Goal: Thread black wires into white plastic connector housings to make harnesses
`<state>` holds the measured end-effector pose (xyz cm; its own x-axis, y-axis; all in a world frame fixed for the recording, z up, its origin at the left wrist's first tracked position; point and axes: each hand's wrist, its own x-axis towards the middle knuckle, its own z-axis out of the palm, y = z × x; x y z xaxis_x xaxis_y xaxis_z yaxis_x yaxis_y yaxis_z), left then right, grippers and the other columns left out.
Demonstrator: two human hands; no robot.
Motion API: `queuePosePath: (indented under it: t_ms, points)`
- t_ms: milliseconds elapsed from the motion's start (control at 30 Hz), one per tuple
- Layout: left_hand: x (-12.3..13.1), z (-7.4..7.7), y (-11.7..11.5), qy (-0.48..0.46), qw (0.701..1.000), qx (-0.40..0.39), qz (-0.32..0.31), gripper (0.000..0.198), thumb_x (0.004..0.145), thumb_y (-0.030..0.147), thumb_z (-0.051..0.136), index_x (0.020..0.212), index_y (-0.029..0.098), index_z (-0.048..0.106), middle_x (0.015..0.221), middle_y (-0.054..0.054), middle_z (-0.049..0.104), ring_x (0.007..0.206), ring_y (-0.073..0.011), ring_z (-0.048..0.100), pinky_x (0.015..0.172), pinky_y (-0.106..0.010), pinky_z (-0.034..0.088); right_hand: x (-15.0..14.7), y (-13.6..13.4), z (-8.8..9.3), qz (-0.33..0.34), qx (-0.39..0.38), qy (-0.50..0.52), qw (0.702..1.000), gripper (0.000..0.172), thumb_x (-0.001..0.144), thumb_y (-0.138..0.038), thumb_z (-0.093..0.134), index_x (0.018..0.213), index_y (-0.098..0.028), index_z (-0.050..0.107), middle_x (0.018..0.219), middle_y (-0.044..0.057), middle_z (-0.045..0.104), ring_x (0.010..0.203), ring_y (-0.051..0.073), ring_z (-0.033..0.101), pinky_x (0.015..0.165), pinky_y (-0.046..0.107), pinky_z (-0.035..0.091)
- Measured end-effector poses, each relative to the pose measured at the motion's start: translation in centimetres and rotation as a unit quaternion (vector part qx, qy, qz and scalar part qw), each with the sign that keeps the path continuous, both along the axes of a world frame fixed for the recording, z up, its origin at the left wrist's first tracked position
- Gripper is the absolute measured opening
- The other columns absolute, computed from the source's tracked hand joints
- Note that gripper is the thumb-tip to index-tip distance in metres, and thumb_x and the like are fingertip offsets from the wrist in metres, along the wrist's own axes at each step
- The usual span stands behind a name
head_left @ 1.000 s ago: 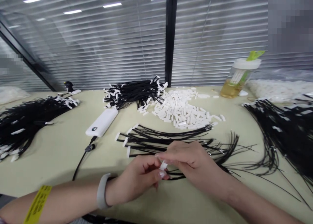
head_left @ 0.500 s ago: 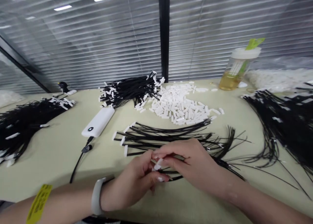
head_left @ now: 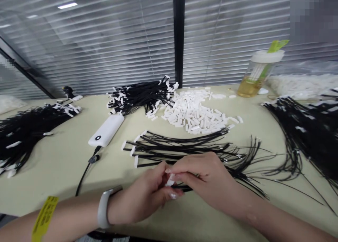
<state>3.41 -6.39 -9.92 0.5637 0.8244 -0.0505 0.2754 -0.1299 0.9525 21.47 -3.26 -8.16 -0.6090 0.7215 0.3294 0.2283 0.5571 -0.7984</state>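
My left hand (head_left: 145, 194) is closed, its thumb and fingers pinching a small white connector housing (head_left: 170, 181). Black wires (head_left: 186, 188) run from beside that housing to the right, under my right hand (head_left: 202, 173). The right thumb and forefinger are pressed together at the housing's upper end, touching it. Whatever sits between those two fingertips is hidden. Just beyond my hands lie several black wire bundles (head_left: 179, 148) with white connectors (head_left: 136, 161) on their left ends and bare tips fanned out to the right.
A heap of loose white housings (head_left: 198, 115) lies behind, beside a pile of finished-looking black cables (head_left: 139, 95). A white power bank (head_left: 107, 131) with a cord is at left. Cable piles flank both sides (head_left: 34, 129) (head_left: 306, 132). A lidded cup (head_left: 257, 73) holds yellowish liquid.
The fingertips of both hands have drawn slightly closer round the white housing, which shows less. Wire tips right of my right hand have shifted and spread. The view has tilted a little.
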Motion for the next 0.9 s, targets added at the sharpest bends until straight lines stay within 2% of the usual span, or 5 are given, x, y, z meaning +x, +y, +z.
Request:
queuePosePath:
  t_ms: [267,433,567,733,900]
  points:
    - [0.2,0.0,0.3,-0.042,0.993,-0.107,-0.010,0.010,0.080,0.024,0.052,0.083,0.015,0.049,0.073,0.001,0.046,0.062,-0.0093,0.043,0.054,-0.021,0.040,-0.5,-0.8,-0.3,0.009,0.010,0.044,0.999,0.021,0.078,-0.007,0.049,0.083,-0.020,0.064,0.079,-0.004,0.064,0.072,0.004,0.057,0.068,0.013,0.041]
    - [0.0,0.0,0.8,-0.098,0.987,-0.121,0.042,0.021,0.076,0.030,0.058,0.069,0.015,0.046,0.069,0.002,0.045,0.060,-0.0080,0.044,0.054,-0.021,0.044,-0.1,0.0,-0.1,-0.068,-0.079,-0.065,0.992,0.019,0.081,-0.029,0.048,0.071,-0.016,0.058,0.067,-0.001,0.058,0.061,0.007,0.049,0.053,0.017,0.036]
    - [-0.2,-0.4,1.2,-0.126,0.979,-0.133,0.085,0.020,0.075,0.031,0.060,0.074,0.015,0.049,0.071,0.003,0.047,0.056,-0.0061,0.047,0.053,-0.020,0.045,1.1,1.2,-0.1,0.037,-0.218,-0.166,0.961,0.039,0.083,-0.042,0.040,0.058,-0.014,0.051,0.056,0.000,0.055,0.048,0.006,0.047,0.044,0.017,0.033]
    - [-0.6,-0.7,1.4,-0.170,0.972,-0.153,0.050,0.020,0.073,0.031,0.064,0.075,0.015,0.052,0.073,0.002,0.048,0.056,-0.0062,0.053,0.053,-0.019,0.044,1.6,1.3,0.4,0.141,-0.368,-0.131,0.910,0.036,0.082,-0.045,0.041,0.073,-0.015,0.058,0.055,-0.001,0.055,0.046,0.007,0.053,0.045,0.017,0.041]
    - [-1.0,-0.7,1.4,-0.213,0.961,-0.178,0.000,0.017,0.074,0.031,0.063,0.076,0.016,0.055,0.079,0.001,0.048,0.061,-0.0082,0.057,0.054,-0.021,0.047,1.1,1.0,0.7,0.156,-0.371,-0.095,0.911,0.037,0.082,-0.046,0.042,0.078,-0.014,0.062,0.054,-0.001,0.053,0.044,0.006,0.050,0.044,0.015,0.040]
